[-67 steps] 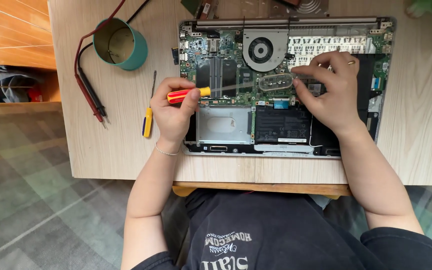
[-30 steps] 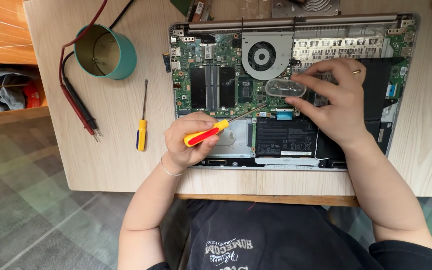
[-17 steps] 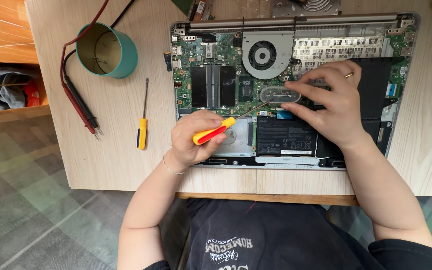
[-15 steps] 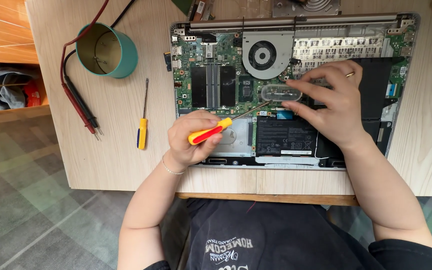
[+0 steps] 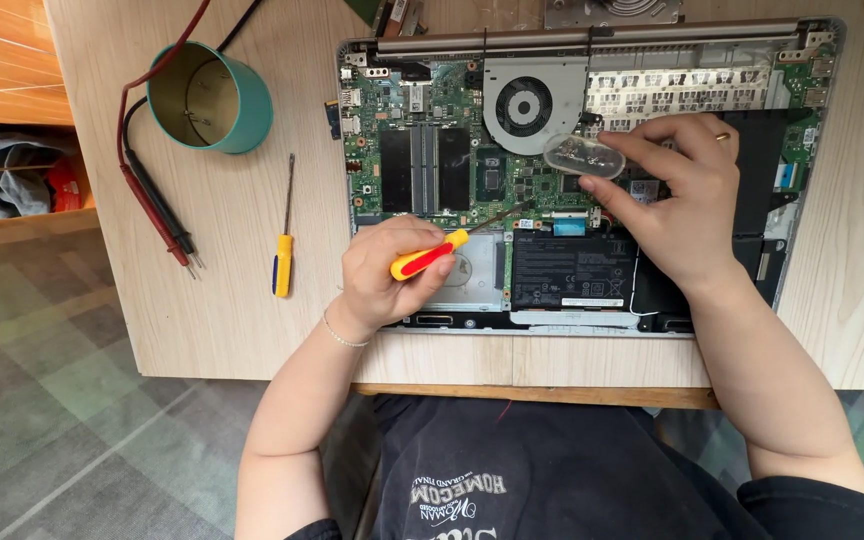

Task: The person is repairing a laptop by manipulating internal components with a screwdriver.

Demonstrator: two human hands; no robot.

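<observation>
The left hand [image 5: 384,275] is curling closed around the red-and-yellow screwdriver [image 5: 432,255], its thin shaft slanting toward two o'clock with the tip resting among the small parts of the green circuit board [image 5: 422,130]. The right hand [image 5: 674,205] is lying over the dark right half of the opened laptop [image 5: 592,170], its fingertips pinching a small clear plastic container [image 5: 582,157] that appears to hold tiny screws, just at four o'clock of the round cooling fan [image 5: 524,105].

Judging by how things lie, the bottom cover is already off and the board, fan and black battery [image 5: 572,270] are all exposed; the work on the board's screws looks to be under way, not finished.

At nine o'clock of the laptop, on the bench [image 5: 222,320], a second, yellow-handled screwdriver [image 5: 283,255] is lying untouched, with the red and black probe leads [image 5: 157,205] and the teal tin [image 5: 210,97] farther toward ten o'clock.

Against the earliest view, the left hand is sitting lower and farther right, off the board's left side and over the silver plate beside the battery, while the right hand is staying near the fan with the container.
</observation>
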